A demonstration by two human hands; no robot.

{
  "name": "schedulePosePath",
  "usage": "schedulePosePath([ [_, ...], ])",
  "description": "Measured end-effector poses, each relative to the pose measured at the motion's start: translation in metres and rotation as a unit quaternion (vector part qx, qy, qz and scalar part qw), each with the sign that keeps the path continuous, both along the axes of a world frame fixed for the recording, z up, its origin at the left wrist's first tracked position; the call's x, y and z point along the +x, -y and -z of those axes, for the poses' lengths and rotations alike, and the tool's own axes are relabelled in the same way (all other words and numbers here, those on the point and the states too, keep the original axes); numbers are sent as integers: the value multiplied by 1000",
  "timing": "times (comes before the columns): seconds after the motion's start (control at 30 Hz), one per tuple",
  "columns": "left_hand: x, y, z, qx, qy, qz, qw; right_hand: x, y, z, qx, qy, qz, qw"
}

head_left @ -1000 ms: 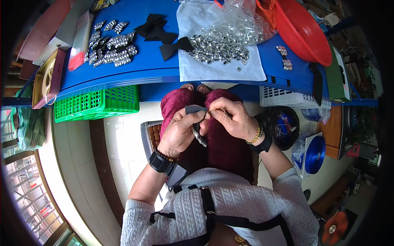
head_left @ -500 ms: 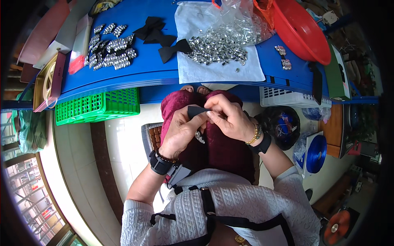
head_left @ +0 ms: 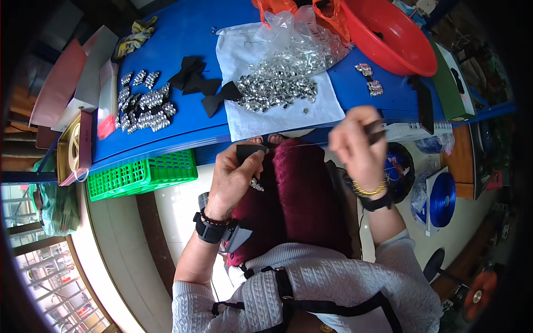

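Observation:
In my left hand (head_left: 229, 180) a folded piece of black fabric (head_left: 249, 150) is pinched between thumb and fingers. A small cluster of clear rhinestones (head_left: 256, 184) hangs below that hand. From the fabric a thin thread (head_left: 300, 145) runs taut to my right hand (head_left: 358, 149), which is raised off to the right near the table edge. Its curled fingers are smeared by motion, and a dark object beside them is too blurred to name. Whether a needle is there I cannot make out.
On the blue table (head_left: 183, 147), loose rhinestones (head_left: 277, 86) lie on a white cloth (head_left: 250, 125). Black fabric bows (head_left: 218, 99) and rhinestone-covered pieces (head_left: 147, 114) sit to the left. A red basin (head_left: 388, 50) stands at right; a green basket (head_left: 144, 177) is below the table.
My right hand has pulled away from the left, up and to the right, drawing the thread out straight. The left hand keeps its pinch on the black fabric. The head view has shifted slightly.

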State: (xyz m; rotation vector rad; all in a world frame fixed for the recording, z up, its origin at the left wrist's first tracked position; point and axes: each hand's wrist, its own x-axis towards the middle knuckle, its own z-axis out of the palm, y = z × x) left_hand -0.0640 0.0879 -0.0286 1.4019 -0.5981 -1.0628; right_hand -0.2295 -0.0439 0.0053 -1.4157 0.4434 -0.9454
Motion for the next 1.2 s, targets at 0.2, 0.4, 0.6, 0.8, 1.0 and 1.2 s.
schedulePosePath([
  [0.2,9,2,12,37,-22,-6,999,-66,52,-10,58,61,132,988],
  [0.4,-25,15,57,89,76,149,982,-96,65,2,50,27,223,973],
  [0.6,-54,21,65,69,603,118,786,-92,58,32,108,-108,127,980],
  [0.8,-38,73,10,-65,553,28,830,-65,57,46,105,-98,27,989],
  [1.0,-30,118,18,-26,595,59,801,-28,61,56,87,-69,-32,993],
  [1.2,-21,128,22,-98,572,70,811,-13,68,64,-35,-140,-31,989],
])
